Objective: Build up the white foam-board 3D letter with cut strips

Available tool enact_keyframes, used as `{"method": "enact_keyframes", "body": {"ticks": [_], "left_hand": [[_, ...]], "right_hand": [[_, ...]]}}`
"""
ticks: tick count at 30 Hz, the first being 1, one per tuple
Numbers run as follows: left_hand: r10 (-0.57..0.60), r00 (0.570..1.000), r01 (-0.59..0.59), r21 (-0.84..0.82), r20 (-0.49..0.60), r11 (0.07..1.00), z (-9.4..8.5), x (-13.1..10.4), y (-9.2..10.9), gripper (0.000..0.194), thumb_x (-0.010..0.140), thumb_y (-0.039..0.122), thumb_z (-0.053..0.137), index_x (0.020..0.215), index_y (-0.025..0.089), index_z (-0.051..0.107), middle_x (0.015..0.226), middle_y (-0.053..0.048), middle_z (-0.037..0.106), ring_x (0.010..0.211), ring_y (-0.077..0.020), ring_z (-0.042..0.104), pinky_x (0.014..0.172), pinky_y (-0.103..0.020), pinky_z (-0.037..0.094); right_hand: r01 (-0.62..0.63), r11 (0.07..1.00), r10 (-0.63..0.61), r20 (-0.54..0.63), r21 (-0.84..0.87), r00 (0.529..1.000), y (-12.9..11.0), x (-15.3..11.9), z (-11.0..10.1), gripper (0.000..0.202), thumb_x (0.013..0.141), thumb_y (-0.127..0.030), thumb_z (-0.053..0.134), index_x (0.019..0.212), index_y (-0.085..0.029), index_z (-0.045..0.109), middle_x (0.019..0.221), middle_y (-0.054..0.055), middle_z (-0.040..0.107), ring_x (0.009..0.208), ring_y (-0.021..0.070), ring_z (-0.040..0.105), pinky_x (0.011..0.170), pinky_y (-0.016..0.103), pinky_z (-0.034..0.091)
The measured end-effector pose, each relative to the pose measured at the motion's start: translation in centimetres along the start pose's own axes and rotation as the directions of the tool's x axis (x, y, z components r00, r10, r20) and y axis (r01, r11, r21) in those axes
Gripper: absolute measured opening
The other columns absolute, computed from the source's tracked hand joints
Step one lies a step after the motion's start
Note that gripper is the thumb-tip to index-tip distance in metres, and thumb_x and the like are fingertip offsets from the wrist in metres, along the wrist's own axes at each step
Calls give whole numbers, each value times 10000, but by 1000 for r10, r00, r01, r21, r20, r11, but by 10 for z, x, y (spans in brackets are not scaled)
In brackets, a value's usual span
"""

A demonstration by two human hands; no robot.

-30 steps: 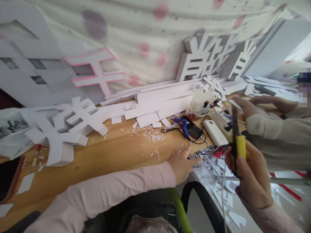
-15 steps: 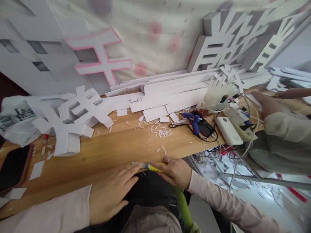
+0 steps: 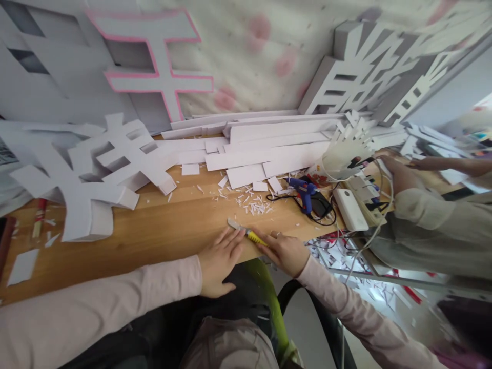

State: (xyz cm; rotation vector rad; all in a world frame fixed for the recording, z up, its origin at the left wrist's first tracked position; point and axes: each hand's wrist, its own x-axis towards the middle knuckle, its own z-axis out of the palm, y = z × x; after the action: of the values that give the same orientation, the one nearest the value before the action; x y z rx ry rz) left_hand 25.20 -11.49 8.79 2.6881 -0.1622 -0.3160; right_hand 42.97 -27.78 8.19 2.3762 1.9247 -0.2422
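Knife (image 3: 247,233) above the desk (image 3: 165,225) near its front edge, taken here as the centre of a dial with the curtain (image 3: 244,64) at twelve; its blade points to ten o'clock, its yellow handle to four. Right hand (image 3: 290,251), between three and four o'clock, is closed around the handle, pinching it with the forefinger stretched along it. Left hand (image 3: 220,264), at eight o'clock, lies palm down, fingers extended close together and thumb held apart; its fingertips reach the knife's metal neck, though whether they press on it cannot be told. At one o'clock lie shavings (image 3: 257,207), with white strips (image 3: 269,159) stacked beyond them. At two o'clock a blue glue gun (image 3: 305,192) rests beside a cup (image 3: 321,169) of pale sticks (image 3: 348,136). A white power bank (image 3: 350,209) lies near three o'clock, and farther out on that bearing shows a co-worker's sleeve (image 3: 430,210). A thick white letter (image 3: 80,205) occupies the region between nine and ten; a pink-edged letter (image 3: 161,56) stands at eleven. At five o'clock appears a green chair edge (image 3: 272,297), and toward four, below desk level, scattered offcuts (image 3: 365,287).
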Motion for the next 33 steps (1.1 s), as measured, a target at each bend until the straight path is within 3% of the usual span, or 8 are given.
{"method": "enact_keyframes", "body": {"ticks": [4, 8, 13, 20, 26, 33], "left_hand": [[-86, 994, 86, 2, -63, 996, -8, -20, 27, 634, 757, 256, 636, 1327, 53, 449, 1536, -290, 195, 1440, -385, 176, 1174, -556, 195], [-186, 982, 186, -8, -28, 983, 12, -66, 56, 631, 688, 210, 582, 1303, 124, 471, 1535, -256, 201, 1408, -411, 253, 1102, -625, 316], [-176, 984, 176, 0, 39, 984, 28, -90, 58, 607, 635, 168, 563, 1238, 126, 515, 1543, -233, 185, 1433, -370, 193, 1110, -608, 324], [-166, 969, 169, -2, 185, 986, 19, -78, 56, 633, 596, 238, 705, 1196, 101, 557, 1552, -259, 173, 1442, -403, 134, 1134, -614, 260], [-80, 981, 89, -46, 175, 995, 15, -61, 52, 751, 622, 464, 765, 1226, 75, 548, 1558, -277, 167, 1459, -387, 95, 1173, -579, 149], [18, 990, -7, -72, 140, 997, 8, -32, 21, 791, 646, 450, 741, 1268, 23, 502, 1566, -277, 141, 1466, -382, 63, 1186, -567, -11]], "right_hand": [[84, 995, -78, -85, 62, 993, -15, -7, -7, 493, 1003, -407, 336, 1468, -254, 387, 827, 45, 667, 610, 138, 617, 533, 256, 350], [229, 965, -220, -85, 125, 972, -45, -23, -4, 506, 996, -433, 349, 1480, -286, 354, 826, 27, 640, 584, 114, 589, 511, 249, 325], [237, 962, -234, -42, 133, 971, -66, -27, 11, 504, 991, -429, 347, 1472, -281, 369, 810, 32, 628, 580, 129, 593, 501, 253, 325], [181, 966, -180, -23, 183, 983, -69, -39, 23, 500, 1007, -418, 290, 1472, -249, 363, 811, 29, 640, 595, 139, 637, 506, 249, 374], [86, 989, -85, -18, 117, 996, -61, -52, 19, 489, 1011, -408, 285, 1452, -233, 403, 772, 23, 645, 549, 139, 635, 461, 260, 344], [-43, 999, 43, 31, -10, 999, -46, -41, 6, 493, 990, -399, 382, 1461, -254, 399, 775, 18, 662, 576, 151, 659, 445, 272, 301]]}}
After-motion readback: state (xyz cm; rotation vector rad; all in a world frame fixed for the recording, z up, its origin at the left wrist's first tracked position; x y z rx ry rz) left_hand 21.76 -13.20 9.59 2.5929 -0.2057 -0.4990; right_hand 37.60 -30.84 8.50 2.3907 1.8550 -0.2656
